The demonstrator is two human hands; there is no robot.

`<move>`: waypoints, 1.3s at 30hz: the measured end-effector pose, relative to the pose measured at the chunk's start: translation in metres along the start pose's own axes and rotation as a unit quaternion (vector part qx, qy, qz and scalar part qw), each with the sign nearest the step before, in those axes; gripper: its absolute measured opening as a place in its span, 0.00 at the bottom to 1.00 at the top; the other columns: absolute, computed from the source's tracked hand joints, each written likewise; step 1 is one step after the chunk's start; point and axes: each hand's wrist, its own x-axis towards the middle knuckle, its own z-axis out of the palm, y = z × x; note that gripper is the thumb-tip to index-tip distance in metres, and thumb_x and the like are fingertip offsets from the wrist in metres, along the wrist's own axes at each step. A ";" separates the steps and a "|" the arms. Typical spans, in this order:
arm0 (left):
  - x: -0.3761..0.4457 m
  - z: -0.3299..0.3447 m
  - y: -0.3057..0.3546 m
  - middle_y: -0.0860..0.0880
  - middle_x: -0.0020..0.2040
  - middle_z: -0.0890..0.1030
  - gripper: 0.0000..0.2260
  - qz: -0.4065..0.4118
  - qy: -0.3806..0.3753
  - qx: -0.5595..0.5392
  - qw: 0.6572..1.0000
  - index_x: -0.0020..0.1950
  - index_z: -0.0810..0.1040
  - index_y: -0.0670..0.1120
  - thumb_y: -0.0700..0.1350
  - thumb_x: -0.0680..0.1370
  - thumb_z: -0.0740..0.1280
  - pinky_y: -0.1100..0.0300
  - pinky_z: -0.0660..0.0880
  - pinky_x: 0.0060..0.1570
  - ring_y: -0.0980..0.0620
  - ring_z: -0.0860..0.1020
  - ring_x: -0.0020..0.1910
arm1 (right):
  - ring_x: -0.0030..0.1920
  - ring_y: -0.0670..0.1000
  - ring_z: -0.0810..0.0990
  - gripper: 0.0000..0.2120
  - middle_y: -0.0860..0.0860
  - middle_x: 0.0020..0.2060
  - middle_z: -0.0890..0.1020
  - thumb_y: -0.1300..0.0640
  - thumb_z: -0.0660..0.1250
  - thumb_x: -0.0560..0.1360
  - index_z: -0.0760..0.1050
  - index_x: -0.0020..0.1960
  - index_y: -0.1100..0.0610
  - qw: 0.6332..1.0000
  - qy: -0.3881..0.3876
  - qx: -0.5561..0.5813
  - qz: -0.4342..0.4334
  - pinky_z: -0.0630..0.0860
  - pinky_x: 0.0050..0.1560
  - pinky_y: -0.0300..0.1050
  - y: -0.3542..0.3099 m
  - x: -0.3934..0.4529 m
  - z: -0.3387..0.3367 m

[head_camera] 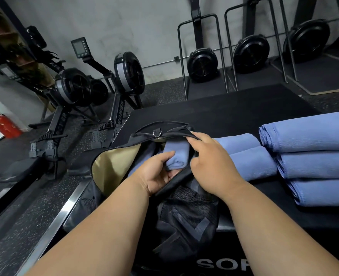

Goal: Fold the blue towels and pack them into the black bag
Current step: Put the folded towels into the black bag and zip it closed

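From the head camera, a person's two bare forearms reach forward over a black bag [186,214] that lies open on a black padded platform [234,112] in a gym. The left hand [156,174] curls its thumb and fingers around a rolled blue towel [177,156], gripping the near end of the roll as it sits in the bag's mouth, above the tan lining [112,164]. The right hand [212,162] grips the far edge of the bag's opening, its fingers bent over the black fabric beside the roll and just below a metal D-ring [157,133]. A second strip of blue cloth shows inside the bag, to the left of the held roll, partly hidden by the left hand. To the right of the bag, two more rolled blue towels [246,154] lie side by side on the platform, the nearer one touching the right wrist. Just beyond them stands a stack of folded blue towels [316,156], three layers showing, reaching the right edge of the frame. Behind the platform, black rowing machines [112,88] stand on the speckled floor at left, upright fan-wheel machines [202,64] line the grey wall, and a red fire extinguisher [4,125] sits at far left.
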 end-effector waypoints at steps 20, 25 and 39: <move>0.013 0.013 -0.002 0.36 0.60 0.84 0.09 0.044 0.024 0.120 0.992 0.64 0.79 0.39 0.37 0.84 0.67 0.49 0.83 0.46 0.42 0.84 0.51 | 0.76 0.48 0.67 0.34 0.42 0.79 0.66 0.68 0.60 0.73 0.72 0.77 0.51 0.997 -0.004 0.077 -0.005 0.67 0.75 0.45 0.009 -0.005 -0.008; 0.020 0.006 0.004 0.37 0.65 0.81 0.20 -0.011 -0.010 0.073 0.997 0.68 0.78 0.41 0.46 0.78 0.69 0.47 0.81 0.57 0.39 0.81 0.60 | 0.77 0.48 0.66 0.34 0.41 0.79 0.66 0.68 0.59 0.73 0.72 0.77 0.51 0.996 -0.004 0.088 0.000 0.67 0.75 0.46 0.012 -0.003 -0.010; 0.046 0.021 0.011 0.38 0.64 0.84 0.24 0.027 -0.023 0.068 0.997 0.72 0.77 0.41 0.43 0.76 0.72 0.39 0.74 0.69 0.37 0.81 0.65 | 0.65 0.26 0.68 0.34 0.32 0.65 0.73 0.72 0.58 0.70 0.78 0.71 0.49 0.979 0.034 0.199 0.004 0.60 0.64 0.21 0.006 0.001 -0.012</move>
